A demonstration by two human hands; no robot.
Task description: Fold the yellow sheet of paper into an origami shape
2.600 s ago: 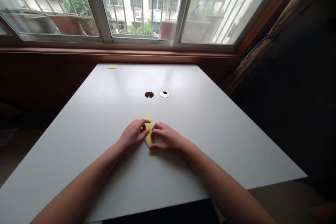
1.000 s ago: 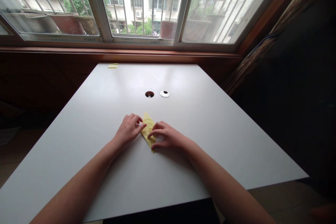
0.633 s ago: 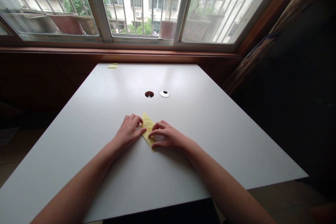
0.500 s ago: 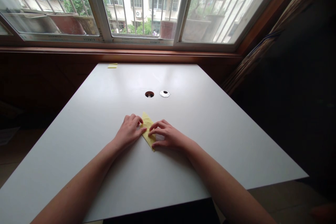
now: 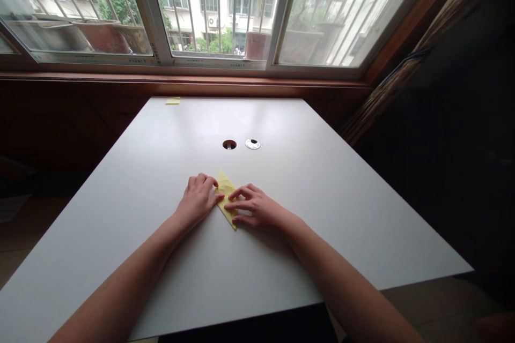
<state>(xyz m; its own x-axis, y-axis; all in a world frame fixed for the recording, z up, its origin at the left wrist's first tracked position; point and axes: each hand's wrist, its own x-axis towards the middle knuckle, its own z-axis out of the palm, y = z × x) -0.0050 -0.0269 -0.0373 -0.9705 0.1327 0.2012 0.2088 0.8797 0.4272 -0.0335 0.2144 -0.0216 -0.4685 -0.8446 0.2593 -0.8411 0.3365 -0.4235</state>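
Note:
A folded sheet of yellow paper (image 5: pixel 225 184), long and pointed at both ends, lies slanted on the white table (image 5: pixel 249 268). At its left edge is my left hand (image 5: pixel 197 197), with curled fingers and the thumb closed on the paper. From the right, my right hand (image 5: pixel 255 207) reaches over the paper. Its fingers are spread, with the fingertips on the surface and the thumb near the lower point. Part of the paper's right side is hidden under those fingers.
Beyond the paper, a round hole (image 5: pixel 229 144) opens in the tabletop, with a silver round cover (image 5: pixel 252 143) beside it. A small yellow paper piece (image 5: pixel 173 101) lies at the far left edge. A barred window (image 5: pixel 217 10) stands behind the table; a curtain (image 5: pixel 418 59) hangs at right.
My right fingertips have slid slightly left across the paper. My left hand and the paper have shifted barely at all.

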